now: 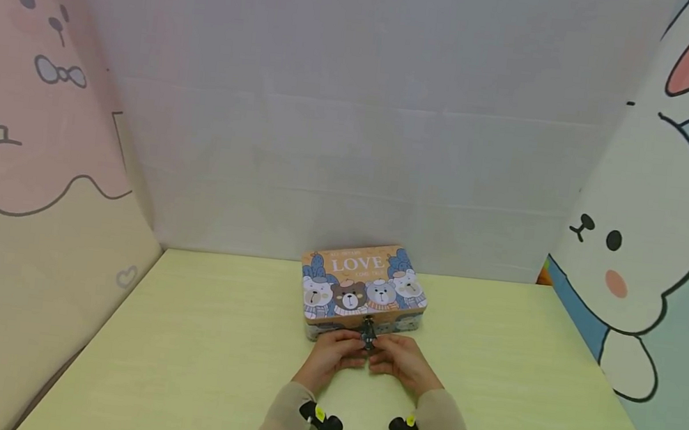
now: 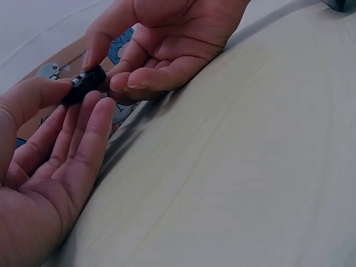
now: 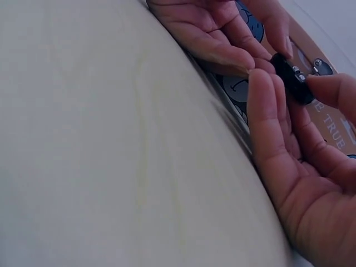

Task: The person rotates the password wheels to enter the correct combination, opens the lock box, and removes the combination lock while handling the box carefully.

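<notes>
The black piece (image 3: 291, 82) sits between the two sets of fingertips, pinched from both ends. The left hand (image 2: 41, 167) has its thumb bent over one end with fingers under it; the right hand (image 3: 303, 167) holds the other end the same way, so both are clamped on the piece, and the lower fingertips of the two hands nearly meet beneath it. Just beyond the fingers is the tin (image 1: 365, 287), lid down, with a metal fitting (image 3: 322, 68) on it near the piece. The table (image 1: 209, 362) spreads under and to either side of the hands.

The step in hand looks like fine fingertip work on the piece, close against the tin. To do it well, I would let one hand steady its end while the other makes small, light moves, keeping the thumbs off the tiny shiny details between them. The lower fingers make a good cradle should the piece slip. Pressing toward the tin could push it away from the fingers, so gentle force seems best.
</notes>
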Tool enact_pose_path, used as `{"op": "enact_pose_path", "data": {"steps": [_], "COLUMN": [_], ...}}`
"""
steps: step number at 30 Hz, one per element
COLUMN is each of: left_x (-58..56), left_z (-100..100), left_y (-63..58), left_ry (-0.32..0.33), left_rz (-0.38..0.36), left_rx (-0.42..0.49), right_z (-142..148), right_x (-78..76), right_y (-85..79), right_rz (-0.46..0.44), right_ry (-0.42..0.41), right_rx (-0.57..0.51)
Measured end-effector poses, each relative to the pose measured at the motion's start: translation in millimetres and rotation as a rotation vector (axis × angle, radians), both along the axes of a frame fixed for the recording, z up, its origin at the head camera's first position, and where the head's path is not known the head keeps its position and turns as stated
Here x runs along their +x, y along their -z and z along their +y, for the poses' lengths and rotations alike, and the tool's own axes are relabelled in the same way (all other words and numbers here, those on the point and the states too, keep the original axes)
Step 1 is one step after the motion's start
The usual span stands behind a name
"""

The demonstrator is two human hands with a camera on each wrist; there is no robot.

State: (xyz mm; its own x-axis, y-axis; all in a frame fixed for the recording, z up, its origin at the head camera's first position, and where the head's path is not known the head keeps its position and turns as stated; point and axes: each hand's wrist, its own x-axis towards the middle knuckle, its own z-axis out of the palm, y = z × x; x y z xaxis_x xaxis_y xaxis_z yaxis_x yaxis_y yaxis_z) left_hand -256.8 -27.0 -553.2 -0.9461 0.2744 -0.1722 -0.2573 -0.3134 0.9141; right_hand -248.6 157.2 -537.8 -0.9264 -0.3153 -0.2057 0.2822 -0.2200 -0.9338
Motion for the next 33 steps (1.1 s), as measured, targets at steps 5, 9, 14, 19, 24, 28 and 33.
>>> {"op": "enact_pose_path", "data": {"steps": [5, 9, 14, 19, 24, 28, 33], "left_x": [0.6, 0.7, 0.2, -1.1, -0.5, 0.9, -1.0], "left_z": [-0.1, -0.4, 0.1, 0.5, 0.3, -0.2, 0.5], "left_y": [1.5, 2.4, 1.9, 2.9, 2.4, 2.2, 2.1], "left_ry": [-0.003, 0.0, 0.004, 0.008, 0.007, 0.008, 0.006], "left_rz": [0.0, 0.004, 0.014, 0.018, 0.015, 0.008, 0.024], "left_rx": [-0.006, -0.002, 0.004, 0.006, -0.007, -0.016, -0.008], "right_z": [-0.2, -0.5, 0.0, 3.2, 3.4, 3.8, 6.0], "right_x": [-0.1, -0.1, -0.8, -0.2, -0.1, 0.9, 1.5], "right_y": [0.5, 0.6, 0.7, -0.7, -1.0, -0.6, -2.3], "right_rz": [-0.01, -0.007, -0.008, -0.016, -0.047, -0.06, -0.043], "right_ry": [-0.006, -0.013, -0.025, -0.043, -0.026, -0.023, -0.032], "right_rx": [0.017, 0.017, 0.007, -0.013, -0.031, -0.057, -0.1]}}
